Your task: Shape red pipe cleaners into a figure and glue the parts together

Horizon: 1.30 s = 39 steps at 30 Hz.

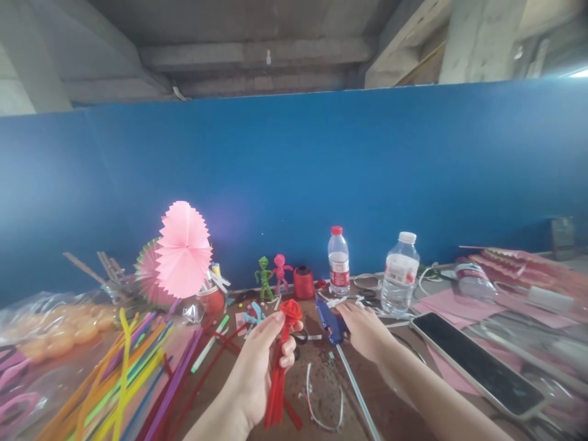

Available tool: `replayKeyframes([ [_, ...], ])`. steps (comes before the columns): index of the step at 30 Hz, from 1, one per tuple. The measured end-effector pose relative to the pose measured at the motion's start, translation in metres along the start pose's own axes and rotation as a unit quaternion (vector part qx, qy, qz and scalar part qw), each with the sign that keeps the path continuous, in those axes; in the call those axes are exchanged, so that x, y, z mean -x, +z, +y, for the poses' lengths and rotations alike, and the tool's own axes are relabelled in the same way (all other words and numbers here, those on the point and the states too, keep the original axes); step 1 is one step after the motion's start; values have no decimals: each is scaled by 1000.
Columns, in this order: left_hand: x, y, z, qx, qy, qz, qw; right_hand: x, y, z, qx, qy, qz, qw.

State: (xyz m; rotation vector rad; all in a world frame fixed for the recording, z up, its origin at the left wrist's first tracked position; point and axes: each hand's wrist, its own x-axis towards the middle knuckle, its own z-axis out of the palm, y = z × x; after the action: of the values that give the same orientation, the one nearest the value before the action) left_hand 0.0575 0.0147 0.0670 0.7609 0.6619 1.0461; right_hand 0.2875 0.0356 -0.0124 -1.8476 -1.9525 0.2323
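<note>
A red pipe-cleaner piece (pixel 290 313) with a coiled top and long strands hanging down is gripped in my left hand (pixel 271 346), near the middle of the table. To its right, my right hand (pixel 361 327) has its fingers at the handle of a blue glue gun (pixel 329 323); its fingertips are partly hidden behind the gun. A long clear glue stick (pixel 356 389) extends from the gun's rear toward the front edge. Behind my left hand stand a green figure (pixel 264 278), a pink figure (pixel 281 273) and a red spool (pixel 304 283).
Colourful pipe cleaners (pixel 124 373) and a pink paper fan (pixel 184 251) occupy the left. Two water bottles (pixel 339 263) (pixel 400 275) stand at the back. A phone (pixel 478 364) lies on the right, beside pink paper (pixel 443 306). A blue partition (pixel 294 184) rises behind.
</note>
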Motion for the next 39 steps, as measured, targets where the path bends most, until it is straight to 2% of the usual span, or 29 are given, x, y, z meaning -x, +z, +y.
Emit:
replayKeyframes([
  [7, 0, -1, 2, -11, 9, -2, 1000, -1, 5, 2, 77, -45, -32, 995],
  [13, -1, -4, 3, -12, 19, -18, 1000, -2, -1, 15, 96, 7, -28, 995],
  [24, -1, -6, 4, -18, 17, -39, 999, 2, -17, 22, 115, 66, -70, 989],
  [30, -3, -7, 2, -26, 18, -39, 999, 0, -15, 32, 116, 80, -78, 987],
  [35, -7, -10, 1, -53, 24, -34, 998, 0, -14, 35, 96, 76, -64, 990],
  [39, -4, -8, -1, -104, 54, -28, 993, 1, -25, 26, 73, 56, -15, 996],
])
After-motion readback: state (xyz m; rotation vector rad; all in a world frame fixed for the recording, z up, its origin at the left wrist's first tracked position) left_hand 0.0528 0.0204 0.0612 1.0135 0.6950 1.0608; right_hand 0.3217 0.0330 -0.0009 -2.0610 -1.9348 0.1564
